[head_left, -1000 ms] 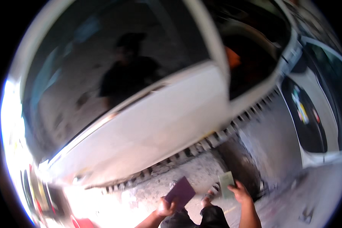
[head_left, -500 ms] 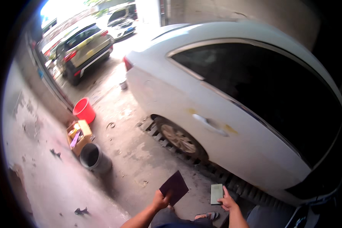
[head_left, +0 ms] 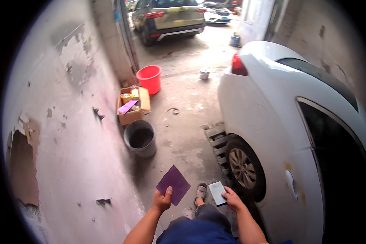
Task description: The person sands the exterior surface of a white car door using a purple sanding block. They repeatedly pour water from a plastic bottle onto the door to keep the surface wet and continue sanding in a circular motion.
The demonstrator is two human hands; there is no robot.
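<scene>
My left hand (head_left: 163,199) grips a square purple sheet of sandpaper (head_left: 175,181) by its lower left edge, thumb lying on top. The sheet is spread flat in front of my body. My right hand (head_left: 232,199) is closed round the right side of a flat, pale green sanding block (head_left: 217,192) with a dark lower edge. Both things are held apart at about waist height, above my sandalled feet. Nearest to my right hand is the rear wheel (head_left: 244,168) of a white car (head_left: 268,126), whose door has yellowish patches beside the handle (head_left: 290,183).
A stained, peeling wall (head_left: 77,134) runs along the left. Beside it stand a grey bucket (head_left: 151,149), an open cardboard box (head_left: 128,118) of odds and ends, and a red bucket (head_left: 151,86). Farther off are a small can (head_left: 204,75) and a parked beige car (head_left: 175,20).
My view has turned, so the white car now lies farther right and the wall and buckets show more fully. Both hands keep hold of the sandpaper and the sanding block.
</scene>
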